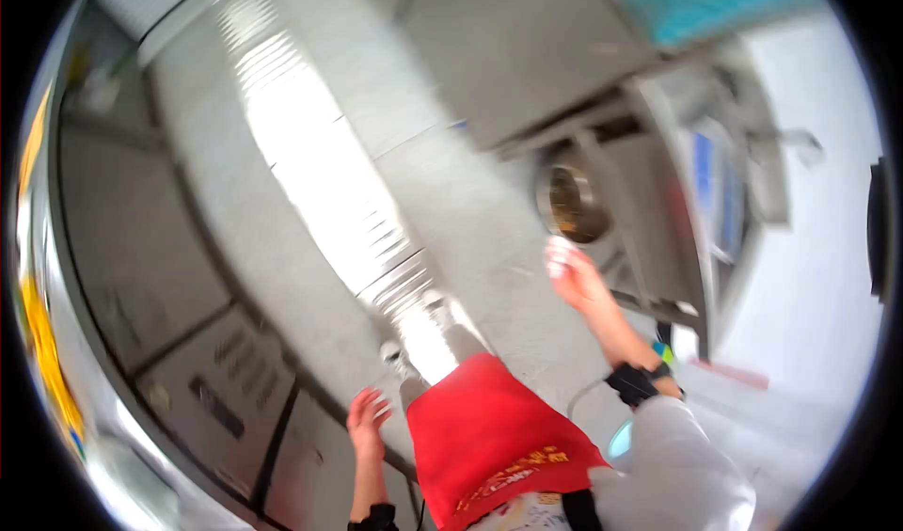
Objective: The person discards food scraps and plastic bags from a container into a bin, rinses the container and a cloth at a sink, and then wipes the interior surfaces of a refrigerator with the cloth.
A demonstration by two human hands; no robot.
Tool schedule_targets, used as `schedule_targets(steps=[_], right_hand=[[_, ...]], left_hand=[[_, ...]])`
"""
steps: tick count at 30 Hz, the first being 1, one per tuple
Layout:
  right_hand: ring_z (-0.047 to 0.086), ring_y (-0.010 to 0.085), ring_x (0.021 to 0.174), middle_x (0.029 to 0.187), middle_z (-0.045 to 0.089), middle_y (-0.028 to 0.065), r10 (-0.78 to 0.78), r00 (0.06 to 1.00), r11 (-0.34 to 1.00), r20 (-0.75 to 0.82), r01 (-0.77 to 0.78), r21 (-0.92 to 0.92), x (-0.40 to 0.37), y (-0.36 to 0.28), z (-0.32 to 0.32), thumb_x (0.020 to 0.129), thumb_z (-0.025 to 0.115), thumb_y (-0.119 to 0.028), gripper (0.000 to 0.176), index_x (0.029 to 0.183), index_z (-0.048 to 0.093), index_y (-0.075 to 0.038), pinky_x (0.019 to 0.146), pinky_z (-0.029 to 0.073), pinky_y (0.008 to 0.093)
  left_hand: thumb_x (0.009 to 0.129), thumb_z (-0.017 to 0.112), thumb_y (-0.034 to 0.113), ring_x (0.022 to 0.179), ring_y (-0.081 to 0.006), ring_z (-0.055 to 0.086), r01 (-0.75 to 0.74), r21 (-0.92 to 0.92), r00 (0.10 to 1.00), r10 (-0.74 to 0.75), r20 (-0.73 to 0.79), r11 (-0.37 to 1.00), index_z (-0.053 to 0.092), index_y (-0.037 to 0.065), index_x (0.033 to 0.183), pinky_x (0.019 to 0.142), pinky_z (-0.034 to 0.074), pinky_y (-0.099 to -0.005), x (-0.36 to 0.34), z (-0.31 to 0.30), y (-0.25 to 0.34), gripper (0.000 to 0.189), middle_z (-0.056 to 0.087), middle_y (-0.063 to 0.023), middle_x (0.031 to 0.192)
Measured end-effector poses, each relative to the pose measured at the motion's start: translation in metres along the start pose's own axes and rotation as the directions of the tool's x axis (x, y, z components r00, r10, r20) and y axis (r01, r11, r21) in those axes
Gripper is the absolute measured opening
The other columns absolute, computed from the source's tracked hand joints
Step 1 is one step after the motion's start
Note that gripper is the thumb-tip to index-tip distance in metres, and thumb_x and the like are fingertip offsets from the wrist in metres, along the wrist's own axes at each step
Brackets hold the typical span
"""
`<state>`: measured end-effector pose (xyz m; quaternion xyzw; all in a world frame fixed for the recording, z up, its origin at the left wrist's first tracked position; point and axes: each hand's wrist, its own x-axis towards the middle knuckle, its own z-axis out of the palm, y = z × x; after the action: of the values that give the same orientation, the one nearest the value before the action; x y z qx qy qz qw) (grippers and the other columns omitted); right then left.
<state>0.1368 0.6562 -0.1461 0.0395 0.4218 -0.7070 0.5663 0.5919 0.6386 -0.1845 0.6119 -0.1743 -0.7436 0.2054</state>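
Note:
My right hand (pixel 570 275) reaches forward on the right, just in front of a round metal pot (pixel 576 202) with something brownish inside. Its fingers look drawn together around a small whitish patch, too blurred to name. Whether this hand touches the pot's rim cannot be made out. My left hand (pixel 368 422) hangs low beside the red apron (pixel 499 437), its fingers loosely bent and a little apart, with nothing visible in them. Dark bands circle both wrists.
A bright metal grating (pixel 324 174) runs along the grey floor. Steel cabinets (pixel 212 399) line the left side. On the right stands a metal frame (pixel 691 249) beside the pot, with a grey table (pixel 527 51) beyond. Turquoise material (pixel 705 4) lies at the upper right.

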Motion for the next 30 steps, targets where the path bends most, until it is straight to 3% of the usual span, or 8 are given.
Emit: schedule_targets(steps=[2, 4, 12, 17, 20, 24, 27, 30], right_hand=[[0.057, 0.0146, 0.083, 0.095, 0.059, 0.0078, -0.162, 0.984, 0.986, -0.076, 0.165, 0.026, -0.036, -0.049, 0.028, 0.083, 0.056, -0.007, 0.028, 0.109, 0.051, 0.002, 0.071, 0.047, 0.0248], [0.058, 0.0147, 0.082, 0.095, 0.059, 0.0075, -0.273, 0.961, 0.960, 0.040, 0.270, 0.075, -0.075, -0.108, 0.031, 0.083, 0.057, -0.008, 0.028, 0.108, 0.052, 0.002, 0.071, 0.048, 0.0246], [0.060, 0.0189, 0.089, 0.098, 0.059, 0.0095, -0.657, 0.650, 0.725, -0.383, 0.683, -0.085, -0.169, -0.335, -0.069, 0.085, 0.051, -0.005, 0.024, 0.108, 0.052, 0.003, 0.080, 0.051, 0.0290], [0.060, 0.0213, 0.084, 0.093, 0.060, 0.0100, -0.540, 0.557, 0.569, -0.631, 0.794, 0.214, -0.127, -0.449, -0.210, 0.088, 0.045, -0.007, 0.016, 0.099, 0.055, 0.000, 0.077, 0.051, 0.0324], [0.059, 0.0243, 0.078, 0.086, 0.059, 0.0095, -0.496, 0.662, 0.607, -0.562, 0.727, 0.321, -0.081, -0.492, -0.302, 0.089, 0.040, -0.009, 0.018, 0.094, 0.054, -0.001, 0.071, 0.049, 0.0365], [0.056, 0.0226, 0.071, 0.077, 0.056, 0.0088, -0.350, 0.611, 0.649, -0.710, 0.705, 0.286, -0.047, -0.562, -0.310, 0.087, 0.041, -0.011, 0.014, 0.083, 0.054, -0.006, 0.065, 0.046, 0.0374], [0.054, 0.0210, 0.069, 0.075, 0.055, 0.0072, -0.420, 0.604, 0.620, -0.677, 0.736, 0.273, -0.019, -0.598, -0.333, 0.085, 0.046, -0.011, 0.010, 0.080, 0.054, -0.007, 0.063, 0.044, 0.0365], [0.053, 0.0220, 0.071, 0.081, 0.056, 0.0079, -0.424, 0.607, 0.813, -0.672, 0.582, 0.013, -0.015, -0.609, -0.328, 0.082, 0.052, -0.012, 0.007, 0.082, 0.055, -0.006, 0.061, 0.043, 0.0383]], left_hand=[[0.087, 0.052, 0.017, 0.090, -0.0205, 0.057, -0.053, 0.082, 0.999, 0.053, 0.004, 0.995, 0.048, 0.006, 0.118, 0.074, 0.049, -0.0329, -0.018, -0.002, 0.028, 0.032, 0.054, -0.0103, 0.111], [0.088, 0.052, 0.020, 0.086, -0.0178, 0.056, -0.110, 0.159, 0.994, 0.106, 0.037, 0.981, 0.050, 0.009, 0.114, 0.071, 0.048, -0.0319, -0.035, 0.009, 0.062, 0.028, 0.054, -0.0070, 0.108], [0.089, 0.051, 0.018, 0.084, -0.0171, 0.057, -0.356, 0.298, 0.931, 0.308, 0.199, 0.886, 0.051, 0.009, 0.109, 0.071, 0.048, -0.0308, -0.055, 0.148, 0.143, 0.022, 0.056, -0.0060, 0.102], [0.088, 0.050, 0.016, 0.084, -0.0177, 0.058, -0.431, 0.392, 0.887, 0.303, 0.348, 0.813, 0.050, 0.006, 0.110, 0.068, 0.050, -0.0298, -0.054, 0.330, 0.153, 0.024, 0.056, -0.0083, 0.101], [0.088, 0.050, 0.015, 0.085, -0.0186, 0.058, -0.470, 0.404, 0.847, 0.273, 0.456, 0.785, 0.050, 0.005, 0.111, 0.070, 0.050, -0.0309, -0.076, 0.448, 0.155, 0.025, 0.056, -0.0097, 0.101], [0.088, 0.050, 0.013, 0.086, -0.0197, 0.058, -0.515, 0.392, 0.782, 0.230, 0.579, 0.763, 0.049, 0.003, 0.111, 0.071, 0.050, -0.0315, -0.095, 0.572, 0.150, 0.025, 0.056, -0.0113, 0.103], [0.087, 0.052, 0.014, 0.088, -0.0206, 0.058, -0.542, 0.392, 0.731, 0.188, 0.655, 0.743, 0.050, 0.003, 0.110, 0.073, 0.050, -0.0317, -0.109, 0.640, 0.143, 0.026, 0.056, -0.0118, 0.104], [0.087, 0.053, 0.014, 0.090, -0.0211, 0.058, -0.557, 0.411, 0.675, 0.106, 0.730, 0.722, 0.050, 0.003, 0.112, 0.076, 0.049, -0.0322, -0.110, 0.697, 0.137, 0.027, 0.056, -0.0117, 0.106]])
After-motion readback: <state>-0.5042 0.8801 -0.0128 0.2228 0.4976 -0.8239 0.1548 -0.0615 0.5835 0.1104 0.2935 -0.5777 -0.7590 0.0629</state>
